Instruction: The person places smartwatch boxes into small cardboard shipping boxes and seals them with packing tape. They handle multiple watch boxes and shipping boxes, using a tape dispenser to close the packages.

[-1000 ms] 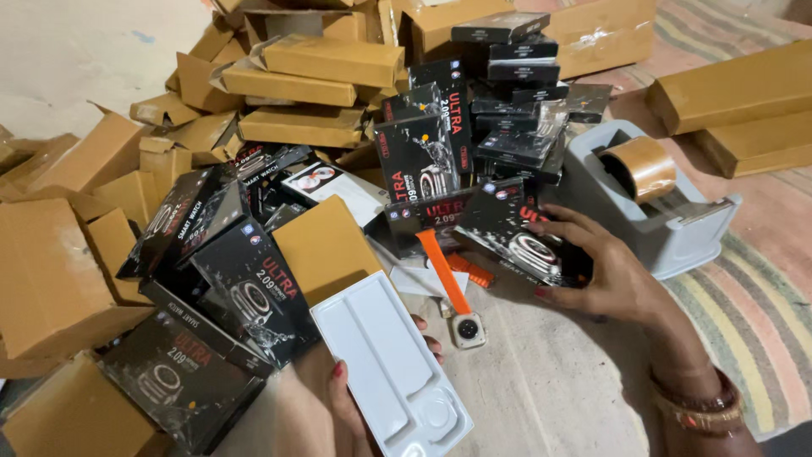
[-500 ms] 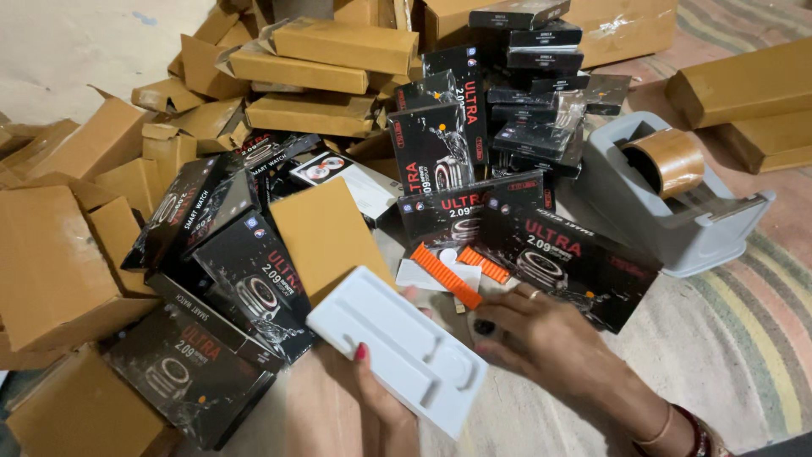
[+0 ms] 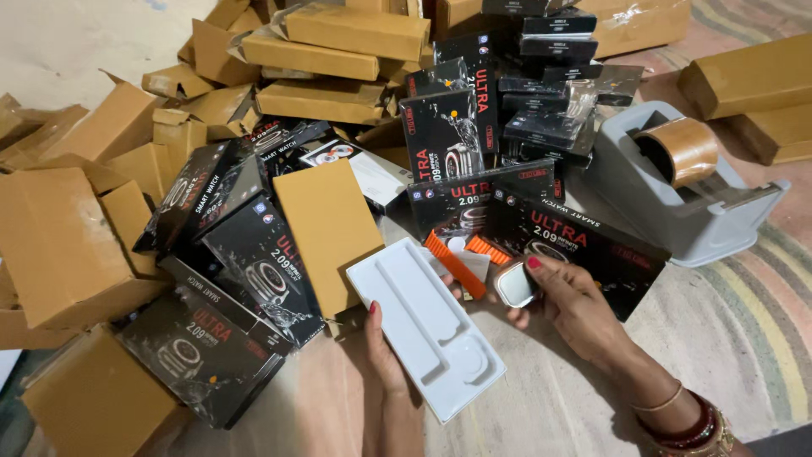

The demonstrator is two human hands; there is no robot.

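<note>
My left hand [image 3: 382, 345] holds a white moulded plastic tray [image 3: 423, 323] from beneath, with a thumb on its left edge. The tray has long recesses and a round one, all bare. My right hand [image 3: 568, 306] grips a smartwatch [image 3: 512, 283] by its silvery case. The watch's orange strap [image 3: 454, 263] runs up and left over the tray's far corner. A long black watch box [image 3: 577, 239] lies just behind my right hand.
Several black watch boxes [image 3: 254, 254] and brown cardboard boxes [image 3: 331, 222] are heaped to the left and behind. A grey tape dispenser [image 3: 677, 199] with a brown tape roll stands to the right. A striped mat [image 3: 744, 322] covers the floor under my right arm.
My right hand has left the black box on the pile and taken the orange-strapped watch. My left hand has tilted the white tray toward it.
</note>
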